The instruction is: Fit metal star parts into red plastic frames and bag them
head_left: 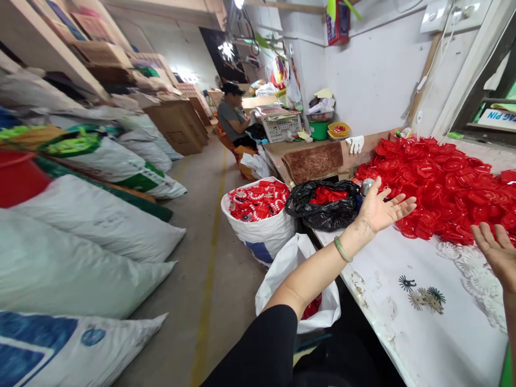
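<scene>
Left grip (378,211): wide and bare, palm turned up, fingers spread, raised above the tabletop (431,349) with a green bangle (342,250) on its wrist. Right grip (496,251): likewise wide, partly cut off by the view's edge at 3 o'clock, with nothing visible in its palm. The heap of red pieces (439,183) lies on the tabletop at 2 to 3 o'clock from the left grip and at about 10 o'clock from the right; whether either touches it cannot be told. The glossy surfaces suggest thin plastic: each piece light, fairly stiff, somewhat slippery, and apt to snag on its neighbours. A pinch on the outer rim, thumb against fingers, should suit it best. White pieces (479,282) with a lacy outline lie just beside the right grip at 7 o'clock; their fine edges look the more fragile, so hold is better taken nearer the middle. Small spoked pieces (425,299), dark and beige, lie at 5 o'clock from the left grip; they seem very light and flat, best lifted by the centre, clear of the spokes. At 9 o'clock from the left grip, a black bag (318,221) holds further red pieces; its film looks limp.
</scene>
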Motion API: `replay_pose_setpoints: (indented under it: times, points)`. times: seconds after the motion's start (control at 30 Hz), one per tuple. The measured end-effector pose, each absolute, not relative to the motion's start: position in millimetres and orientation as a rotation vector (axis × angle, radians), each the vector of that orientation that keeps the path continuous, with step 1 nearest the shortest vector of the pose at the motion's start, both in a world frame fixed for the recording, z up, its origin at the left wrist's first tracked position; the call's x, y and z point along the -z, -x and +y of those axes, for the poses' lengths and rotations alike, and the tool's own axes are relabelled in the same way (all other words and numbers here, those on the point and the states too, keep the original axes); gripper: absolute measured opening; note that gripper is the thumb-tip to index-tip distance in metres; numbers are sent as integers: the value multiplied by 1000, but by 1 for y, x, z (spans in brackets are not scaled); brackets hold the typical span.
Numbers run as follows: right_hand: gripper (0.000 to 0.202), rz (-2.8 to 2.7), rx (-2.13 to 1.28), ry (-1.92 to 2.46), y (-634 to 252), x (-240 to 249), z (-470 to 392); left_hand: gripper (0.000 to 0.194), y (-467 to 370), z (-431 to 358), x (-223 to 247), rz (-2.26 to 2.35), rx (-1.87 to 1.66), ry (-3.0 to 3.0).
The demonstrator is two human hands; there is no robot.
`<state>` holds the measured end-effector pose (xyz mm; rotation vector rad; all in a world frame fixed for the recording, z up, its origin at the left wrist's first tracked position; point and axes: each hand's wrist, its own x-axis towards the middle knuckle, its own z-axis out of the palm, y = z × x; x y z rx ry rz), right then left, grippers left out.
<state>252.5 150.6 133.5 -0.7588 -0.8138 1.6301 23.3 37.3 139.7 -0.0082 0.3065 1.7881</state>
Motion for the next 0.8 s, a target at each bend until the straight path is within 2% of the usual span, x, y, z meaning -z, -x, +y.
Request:
replay_pose_setpoints:
  times: [0.23,0.57,0.8]
  points:
    - [33,-772,-1675,767,-248,-117,134,38,-30,25,-117,281,-1770,63]
    - [12,-473,-1814,819,-243,-98,107,38,-38,17,-76,264,-1734,224]
    - [11,-393,-1906,903,-241,-79,91,35,-32,-8,-64,262,-1762,287]
